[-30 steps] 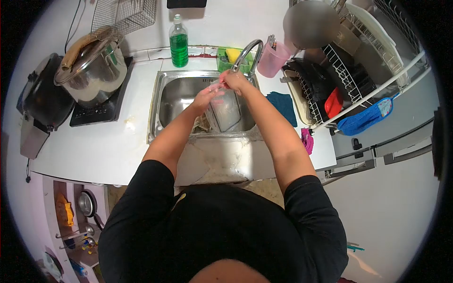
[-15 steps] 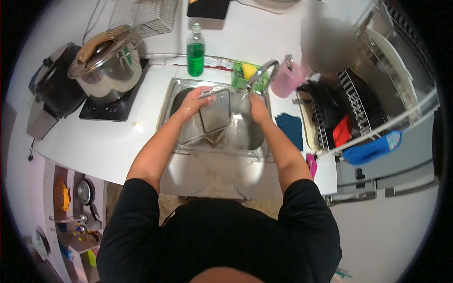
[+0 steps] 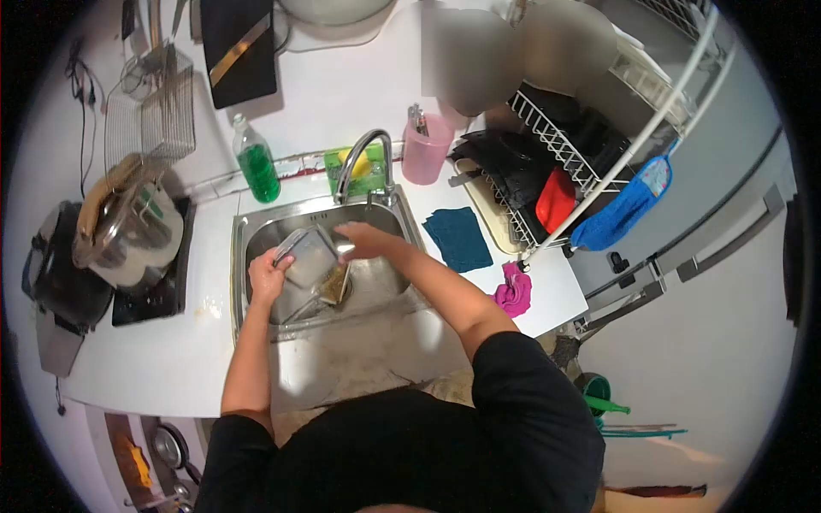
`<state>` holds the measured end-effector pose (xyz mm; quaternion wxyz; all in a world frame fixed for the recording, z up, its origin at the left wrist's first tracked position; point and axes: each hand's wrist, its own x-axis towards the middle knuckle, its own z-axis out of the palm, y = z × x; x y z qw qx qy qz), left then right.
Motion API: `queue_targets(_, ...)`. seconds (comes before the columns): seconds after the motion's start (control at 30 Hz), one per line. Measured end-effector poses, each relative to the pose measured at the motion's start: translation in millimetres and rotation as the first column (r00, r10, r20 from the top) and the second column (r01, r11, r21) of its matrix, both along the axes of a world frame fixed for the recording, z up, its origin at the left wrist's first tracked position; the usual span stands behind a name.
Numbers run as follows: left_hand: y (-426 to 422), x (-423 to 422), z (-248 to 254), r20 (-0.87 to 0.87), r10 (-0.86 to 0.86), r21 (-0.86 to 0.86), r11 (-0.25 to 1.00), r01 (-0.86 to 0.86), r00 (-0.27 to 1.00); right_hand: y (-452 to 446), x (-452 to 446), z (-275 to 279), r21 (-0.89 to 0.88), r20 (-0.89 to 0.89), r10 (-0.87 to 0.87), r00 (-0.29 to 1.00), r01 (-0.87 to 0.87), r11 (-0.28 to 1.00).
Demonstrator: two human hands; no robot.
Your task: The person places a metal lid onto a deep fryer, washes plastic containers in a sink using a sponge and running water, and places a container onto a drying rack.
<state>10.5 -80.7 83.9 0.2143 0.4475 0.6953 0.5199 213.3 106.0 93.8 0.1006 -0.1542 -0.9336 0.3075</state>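
Observation:
My left hand (image 3: 269,275) grips a clear rectangular plastic container (image 3: 310,261) by its left edge, tilted over the sink (image 3: 389,295). My right hand (image 3: 366,240) is at the container's right side, below the faucet (image 3: 368,141). Its fingers are smeared by motion, with a bright glint beside them, and whether they hold anything is unclear. Lower in the steel basin, partly behind the held container, another clear piece (image 3: 333,292) with something brownish in or under it leans near the front wall.
Green dish soap (image 3: 257,162) and a sponge in a green holder (image 3: 359,171) stand behind the sink. A pink pitcher (image 3: 425,152), dark blue cloth (image 3: 460,239), magenta cloth (image 3: 513,291) and dish rack (image 3: 564,141) are rightward. A steel pot (image 3: 137,231) stands left.
My right hand has come away from under the faucet to the container's side. The container has tilted and shifted in my left hand. The camera view has swung right.

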Motion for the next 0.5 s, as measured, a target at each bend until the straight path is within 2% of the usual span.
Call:
queue_targets(0.03, 3, 4, 4, -0.079, -0.013, 0.041, 0.999, 0.017, 0.997, -2, 4, -4, 0.130, 0.148, 0.021, 0.989, -0.041, 0.991)
queue_targets(0.07, 8, 9, 6, 0.285, -0.070, 0.229, 0.973, 0.002, 0.956, -7, 15, -11, 0.109, -0.059, -0.025, 0.998, 0.031, 0.994)
queue_targets(0.1, 10, 16, 16, 0.285, -0.089, 0.232, 0.972, 0.021, 0.954, -11, 23, -11, 0.112, -0.058, -0.044, 0.997, 0.050, 0.992)
queue_targets(0.17, 9, 30, 37, 0.437, -0.145, 0.197, 0.978, 0.062, 0.888, -23, 41, -3, 0.105, -0.302, -0.114, 0.946, 0.152, 0.983)
queue_targets(0.2, 15, 24, 22, 0.505, -0.187, 0.176, 0.978, 0.112, 0.843, -31, 54, 16, -0.171, -0.196, -0.149, 0.969, 0.116, 0.978)
queue_targets(0.23, 18, 29, 9, 0.509, -0.195, 0.175, 0.977, 0.120, 0.838, -32, 63, 15, -0.172, -0.191, -0.159, 0.969, 0.127, 0.977)
queue_targets(0.3, 20, 40, -11, 0.656, -0.254, 0.247, 0.962, 0.116, 0.711, -31, 76, 16, -0.513, -0.121, -0.256, 0.959, 0.161, 0.844)
queue_targets(0.33, 20, 51, -10, 0.669, -0.225, 0.201, 0.972, 0.119, 0.709, -33, 84, 27, -0.508, -0.123, -0.260, 0.958, 0.165, 0.846)
queue_targets(0.37, 17, 60, -9, 0.668, -0.232, 0.206, 0.971, 0.125, 0.707, -35, 95, 37, -0.334, -0.168, -0.279, 0.945, 0.212, 0.918)
queue_targets(0.4, 9, 71, 0, 0.616, -0.189, 0.110, 0.982, 0.153, 0.765, -42, 108, 56, -0.151, -0.213, -0.289, 0.933, 0.261, 0.954)
queue_targets(0.43, 3, 77, 5, 0.555, -0.151, 0.012, 0.985, 0.173, 0.818, -50, 122, 76, 0.037, -0.257, -0.289, 0.922, 0.309, 0.950)
queue_targets(0.47, 0, 74, 4, 0.621, -0.195, 0.010, 0.971, 0.241, 0.759, -55, 136, 104, 0.171, -0.269, -0.296, 0.917, 0.348, 0.922)
queue_targets(0.5, -1, 73, 0, 0.622, -0.202, 0.017, 0.969, 0.245, 0.757, -60, 151, 138, 0.304, -0.280, -0.298, 0.912, 0.379, 0.874)
